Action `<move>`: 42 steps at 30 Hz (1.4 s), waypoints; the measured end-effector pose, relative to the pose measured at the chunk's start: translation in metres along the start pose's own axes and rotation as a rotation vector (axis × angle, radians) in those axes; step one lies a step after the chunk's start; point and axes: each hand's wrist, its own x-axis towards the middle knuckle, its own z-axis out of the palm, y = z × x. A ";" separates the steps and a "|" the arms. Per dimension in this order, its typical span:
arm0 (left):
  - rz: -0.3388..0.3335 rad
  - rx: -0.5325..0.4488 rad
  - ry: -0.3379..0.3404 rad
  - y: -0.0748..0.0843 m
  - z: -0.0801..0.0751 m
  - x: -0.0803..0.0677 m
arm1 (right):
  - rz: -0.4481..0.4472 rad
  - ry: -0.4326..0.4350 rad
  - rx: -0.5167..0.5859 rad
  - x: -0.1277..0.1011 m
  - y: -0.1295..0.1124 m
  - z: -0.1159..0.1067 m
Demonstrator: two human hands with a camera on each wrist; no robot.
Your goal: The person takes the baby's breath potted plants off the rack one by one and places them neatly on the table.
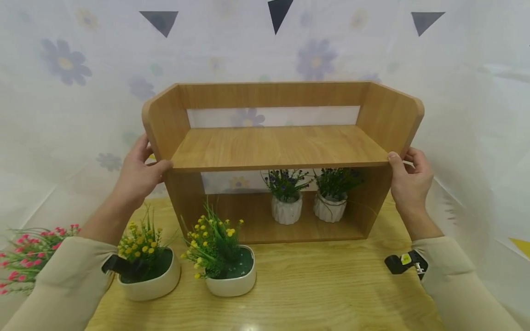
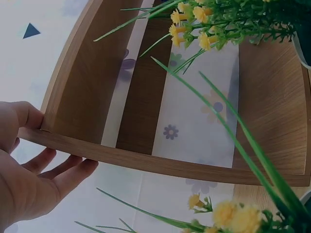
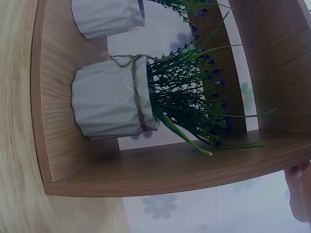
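Note:
A two-tier wooden shelf stands on the table against the patterned cloth. My left hand grips its left side panel, thumb at the front edge by the middle board and fingers around the outside; the left wrist view shows the same hand at the panel edge. On the other side my right hand holds the right panel, thumb on the front edge. Only part of that hand shows in the right wrist view. Inside the lower tier are two white ribbed pots with purple-flowered plants, one pot left of the twine-tied pot.
Two cream planters with yellow flowers, one planter before the shelf and another planter beside my left forearm, stand on the wooden table. Pink flowers are at far left. Dark triangular pennants hang on the cloth behind.

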 end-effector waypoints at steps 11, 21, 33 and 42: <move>0.023 0.042 0.006 -0.004 0.001 0.007 | -0.015 0.011 -0.063 0.000 0.002 0.000; 0.012 0.049 -0.003 -0.008 -0.002 0.005 | -0.014 0.011 0.001 0.000 0.001 0.003; 0.035 0.030 -0.002 -0.013 0.001 0.007 | 0.068 -0.066 0.026 0.001 -0.005 -0.008; 0.006 0.026 -0.003 -0.012 0.001 0.006 | 0.149 -0.175 -0.100 0.004 -0.030 -0.019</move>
